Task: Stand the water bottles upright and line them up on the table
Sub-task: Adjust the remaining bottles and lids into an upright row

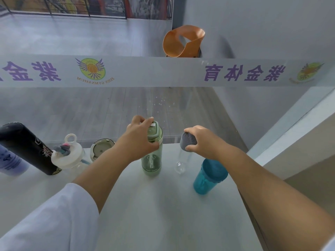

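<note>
Along the far edge of the pale grey tabletop a row of bottles is mostly in place, so I judge the task well along. The left hand is closed around the cap end of an upright translucent green plastic bottle at the middle of the row. The right hand grips the grey rounded lid of a clear, nearly invisible bottle just beside it; whether its base rests on the surface or hangs slightly above cannot be told. A teal plastic bottle with a screw lid stands nearer, to the right, out of line with the others, so it likely needs shifting. To the left stand a clear bottle with a grey flip lid, partly hidden by the left forearm, a clear bottle with a white looped cap, a tall black flask, and a pale lilac bottle cut off by the frame edge.
</note>
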`<state>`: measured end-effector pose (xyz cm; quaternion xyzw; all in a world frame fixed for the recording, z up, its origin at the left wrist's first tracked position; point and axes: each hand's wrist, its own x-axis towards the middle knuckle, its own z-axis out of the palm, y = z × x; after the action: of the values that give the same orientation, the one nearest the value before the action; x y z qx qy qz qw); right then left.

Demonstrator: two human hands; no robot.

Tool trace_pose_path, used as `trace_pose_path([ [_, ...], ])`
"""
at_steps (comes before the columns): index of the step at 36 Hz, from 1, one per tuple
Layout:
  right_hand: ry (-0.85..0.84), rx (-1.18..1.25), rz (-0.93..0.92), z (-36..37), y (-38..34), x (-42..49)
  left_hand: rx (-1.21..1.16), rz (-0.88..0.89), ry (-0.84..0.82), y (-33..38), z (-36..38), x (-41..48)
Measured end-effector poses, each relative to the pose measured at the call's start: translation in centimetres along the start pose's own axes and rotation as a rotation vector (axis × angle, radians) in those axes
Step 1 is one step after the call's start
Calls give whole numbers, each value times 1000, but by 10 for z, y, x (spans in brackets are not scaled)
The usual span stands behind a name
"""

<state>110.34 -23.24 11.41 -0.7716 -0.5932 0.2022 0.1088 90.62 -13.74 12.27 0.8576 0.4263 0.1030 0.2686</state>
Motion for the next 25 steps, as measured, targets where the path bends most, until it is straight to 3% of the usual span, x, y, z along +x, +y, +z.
trace_pose_path([
  [15, 23, -4, -1, -2, 0, -4, 49, 16, 20, 5, -10, -12],
  [21, 182, -12, -21, -12, 7, -21, 124, 98, 138, 21, -24, -28],
  [25, 260, -3, -1, -14, 14, -44, 183, 136, 113, 37, -26, -45],
])
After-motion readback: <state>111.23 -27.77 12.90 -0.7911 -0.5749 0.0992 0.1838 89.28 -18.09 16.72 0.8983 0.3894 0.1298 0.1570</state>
